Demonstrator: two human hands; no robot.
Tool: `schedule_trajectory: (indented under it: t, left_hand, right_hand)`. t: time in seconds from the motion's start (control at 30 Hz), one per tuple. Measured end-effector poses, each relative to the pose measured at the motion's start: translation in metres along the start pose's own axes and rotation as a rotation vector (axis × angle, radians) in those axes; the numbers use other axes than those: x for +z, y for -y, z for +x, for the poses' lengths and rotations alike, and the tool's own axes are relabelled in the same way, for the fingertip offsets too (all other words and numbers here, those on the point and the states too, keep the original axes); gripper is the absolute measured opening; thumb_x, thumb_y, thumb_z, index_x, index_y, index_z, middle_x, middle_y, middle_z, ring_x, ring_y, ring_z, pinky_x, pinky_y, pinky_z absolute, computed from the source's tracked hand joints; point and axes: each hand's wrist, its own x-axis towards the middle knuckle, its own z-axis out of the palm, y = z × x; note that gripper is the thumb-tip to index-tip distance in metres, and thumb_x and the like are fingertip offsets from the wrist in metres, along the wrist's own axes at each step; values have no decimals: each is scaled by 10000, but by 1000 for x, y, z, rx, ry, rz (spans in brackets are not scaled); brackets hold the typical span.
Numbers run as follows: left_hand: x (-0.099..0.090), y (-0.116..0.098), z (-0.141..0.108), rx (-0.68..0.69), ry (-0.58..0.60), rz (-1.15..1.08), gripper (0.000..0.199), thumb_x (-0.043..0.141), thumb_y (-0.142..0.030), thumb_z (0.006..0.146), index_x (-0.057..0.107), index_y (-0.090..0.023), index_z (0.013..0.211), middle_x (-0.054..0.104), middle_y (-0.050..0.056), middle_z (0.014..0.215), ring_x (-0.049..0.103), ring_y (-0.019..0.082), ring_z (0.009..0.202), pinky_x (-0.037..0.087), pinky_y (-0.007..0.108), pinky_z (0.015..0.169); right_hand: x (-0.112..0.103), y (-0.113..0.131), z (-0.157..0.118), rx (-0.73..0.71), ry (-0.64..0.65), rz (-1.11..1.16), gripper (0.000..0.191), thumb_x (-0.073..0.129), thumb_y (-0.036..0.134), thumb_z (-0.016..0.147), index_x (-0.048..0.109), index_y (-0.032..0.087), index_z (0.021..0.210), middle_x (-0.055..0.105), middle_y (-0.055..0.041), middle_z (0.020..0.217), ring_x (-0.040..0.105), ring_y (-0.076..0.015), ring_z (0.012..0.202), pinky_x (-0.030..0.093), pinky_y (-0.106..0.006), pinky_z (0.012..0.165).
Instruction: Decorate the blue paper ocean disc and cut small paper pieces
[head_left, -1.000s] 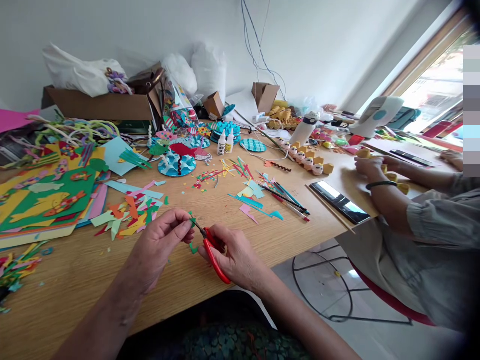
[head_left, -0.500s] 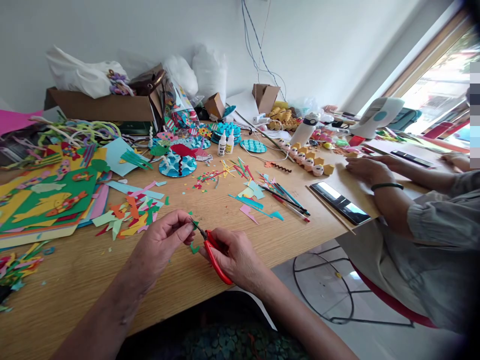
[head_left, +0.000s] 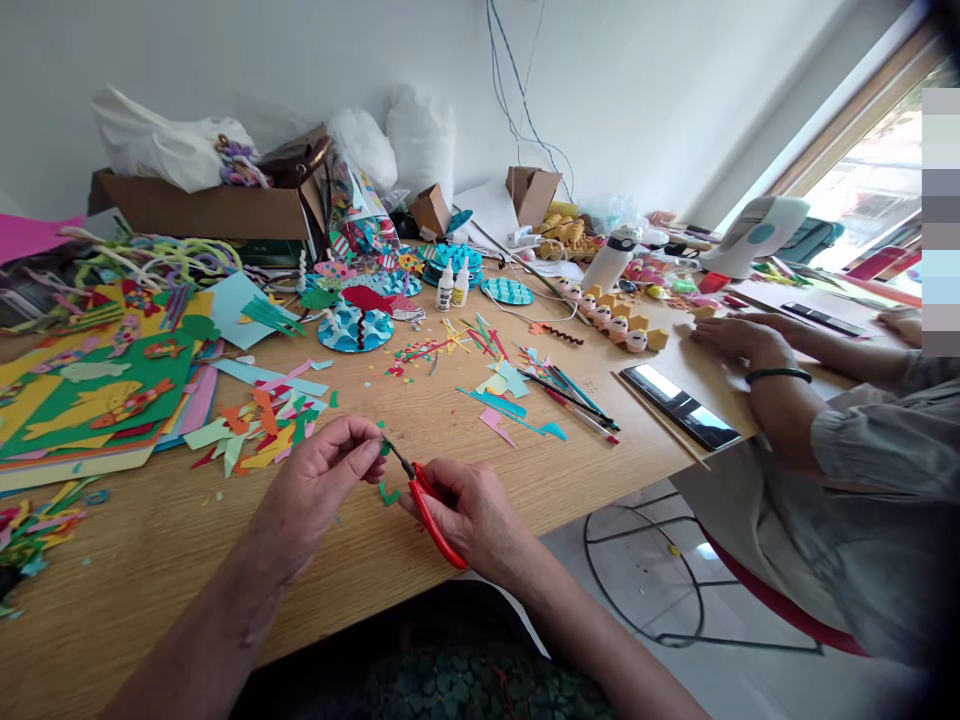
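My right hand (head_left: pixel 469 510) is closed round the red handles of a pair of scissors (head_left: pixel 437 528), whose dark blades point up and left. The blade tips reach the fingertips of my left hand (head_left: pixel 337 465), which pinches a tiny piece of green paper, mostly hidden by the fingers. A green paper offcut (head_left: pixel 389 494) lies on the table just below the blades. Left of my left hand is a heap of coloured paper scraps (head_left: pixel 262 425).
Brushes and pencils (head_left: pixel 574 400), glue bottles (head_left: pixel 452 290) and a blue spotted disc (head_left: pixel 355 330) stand or lie beyond my hands. Coloured sheets (head_left: pixel 97 400) are at the left. On the right, a person's hands (head_left: pixel 742 340) rest near a black phone (head_left: pixel 679 405).
The scissor blades and my left fingertips have shifted very slightly. Both hands keep their hold, and the view has moved a little.
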Motion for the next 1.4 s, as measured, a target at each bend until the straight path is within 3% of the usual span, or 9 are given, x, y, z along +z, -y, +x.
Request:
schedule_trajectory:
  t: [0.23, 0.7, 1.4]
  left_hand:
    - [6, 2, -6, -20, 18, -80, 162, 629, -348, 748, 611, -194, 795, 613, -34, 686, 575, 116, 677, 481, 242, 682]
    - [0, -1, -4, 17, 101, 115, 126, 587, -293, 764, 624, -188, 705, 572, -24, 642, 543, 118, 653, 453, 224, 641]
    - [0, -5, -4, -8, 15, 84, 129, 645, -311, 696, 617, -186, 712, 577, -27, 635, 549, 120, 637, 467, 224, 618]
  right_hand:
    - [2, 4, 1, 24, -13, 56, 382, 560, 431, 797, 404, 173, 563, 307, 66, 534, 265, -63, 514, 216, -200, 465]
    - [0, 9, -1, 12, 23, 15, 358, 541, 416, 804, 382, 181, 586, 321, 68, 540, 278, -64, 519, 224, -202, 476]
    - [-1, 2, -4, 28, 42, 14, 403, 551, 441, 804, 359, 181, 564, 289, 70, 542, 256, -62, 518, 212, -208, 467]
